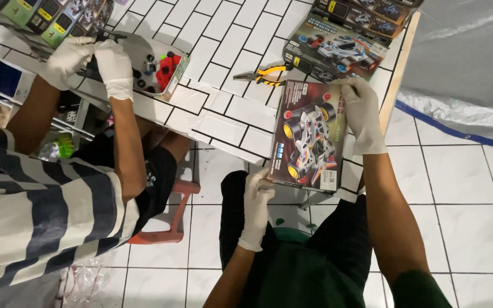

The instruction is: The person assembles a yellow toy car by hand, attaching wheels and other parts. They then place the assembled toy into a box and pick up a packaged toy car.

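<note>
I hold a flat toy-car kit box (308,137), dark with a picture of a white racing car, tilted over the table's near edge. My left hand (256,201), in a white glove, grips the box's lower left corner. My right hand (362,114), also gloved, holds its upper right edge. The box is closed.
A white tiled table (223,63) carries yellow-handled pliers (265,73), more kit boxes (338,48) at the far right, and an open white tray of small parts (158,68). To my left a co-worker in a striped shirt works with gloved hands (89,60) at that tray. A red stool (169,219) stands below.
</note>
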